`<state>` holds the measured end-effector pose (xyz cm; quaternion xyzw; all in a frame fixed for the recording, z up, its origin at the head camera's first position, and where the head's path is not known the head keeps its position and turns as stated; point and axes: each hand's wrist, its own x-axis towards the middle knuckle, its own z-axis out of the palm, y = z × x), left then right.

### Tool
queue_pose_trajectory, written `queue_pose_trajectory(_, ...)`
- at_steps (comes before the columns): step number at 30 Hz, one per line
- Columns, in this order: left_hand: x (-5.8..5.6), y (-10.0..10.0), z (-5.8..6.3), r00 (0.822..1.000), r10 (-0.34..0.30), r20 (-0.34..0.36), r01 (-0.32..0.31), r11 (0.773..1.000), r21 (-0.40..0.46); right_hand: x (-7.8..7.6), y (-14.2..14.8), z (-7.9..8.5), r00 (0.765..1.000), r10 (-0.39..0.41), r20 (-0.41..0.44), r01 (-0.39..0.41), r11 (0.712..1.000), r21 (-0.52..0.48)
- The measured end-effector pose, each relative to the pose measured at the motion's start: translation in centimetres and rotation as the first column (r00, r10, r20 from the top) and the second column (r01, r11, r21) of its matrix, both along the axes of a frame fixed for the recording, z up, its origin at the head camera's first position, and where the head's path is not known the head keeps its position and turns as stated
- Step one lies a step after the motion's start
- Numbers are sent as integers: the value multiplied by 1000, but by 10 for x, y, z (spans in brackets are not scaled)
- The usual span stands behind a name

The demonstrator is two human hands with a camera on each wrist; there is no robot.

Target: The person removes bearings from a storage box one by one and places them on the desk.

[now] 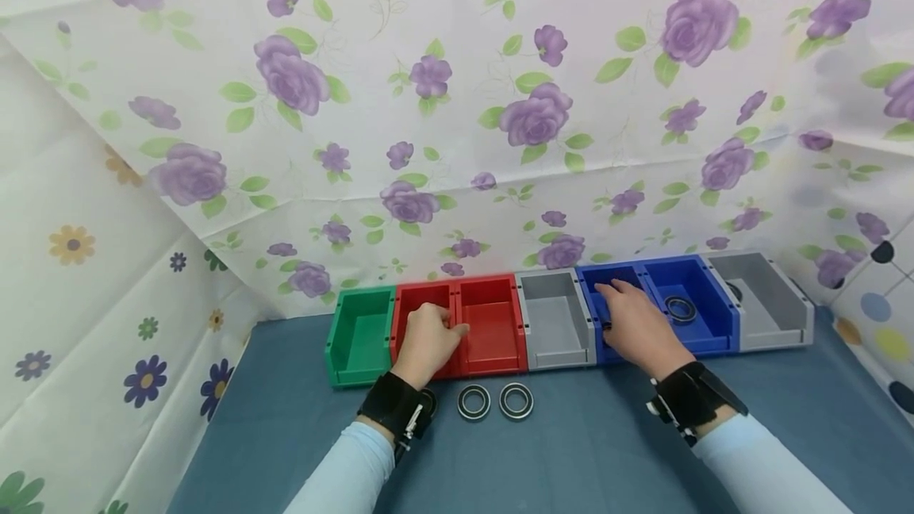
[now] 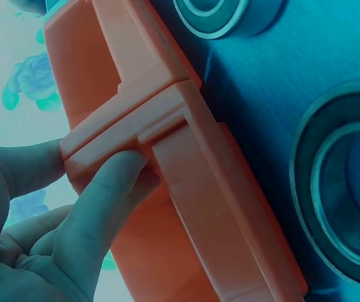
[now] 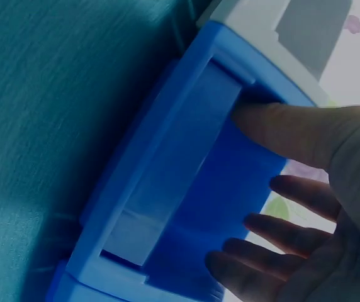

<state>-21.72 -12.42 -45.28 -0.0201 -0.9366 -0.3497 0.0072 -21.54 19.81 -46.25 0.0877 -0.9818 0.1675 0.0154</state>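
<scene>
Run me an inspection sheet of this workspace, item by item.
Surface: blue-grey tabletop under the bins.
Job's things: seven bins in a row; two rings before them, a third ring partly behind the left wristband; one ring in the right blue bin; another, partly hidden, in the right-end gray bin.
Clutter: nothing seen.
Grippers: left hand pinches the divider between the red bins; right hand over the left blue bin, fingers apart.
Cables: nothing seen.
Surroundings: flowered sheets.
</scene>
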Motion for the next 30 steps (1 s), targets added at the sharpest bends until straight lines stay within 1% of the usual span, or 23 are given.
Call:
queue_pose_trajectory(4,0,1,1,1000,-1,-1,1,1000,10,-3,1,-4,999,7,39,-7,1000,7)
queue_pose_trajectory(9,-1,2,1,1000,-1,-2,1,1000,19,-8,3,-10,995,2,96,-1,1000,-12)
queue_pose_trajectory(14,0,1,0,1000,1,-3,-1,1000,18,-11,2,-11,988,-7,156,11,1000,-26)
queue_pose_trajectory(17,0,-1,-1,1000,5,-5,-5,1000,19,-12,2,-12,984,-11,177,15,1000,-21)
queue_pose_trajectory(20,-1,-2,-1,1000,6,-7,-6,1000,23,-14,2,-15,983,-11,182,12,1000,-6)
queue_pose_trajectory(24,-1,-3,-1,1000,6,1,-6,999,35,-14,3,-20,988,-7,155,3,1000,27)
queue_pose_trajectory(27,0,-2,-1,1000,10,17,-10,999,45,-13,2,-22,988,-23,154,17,999,39)
queue_pose_trajectory(30,0,-1,0,999,15,29,-16,999,48,-13,1,-21,983,-48,178,44,999,26)
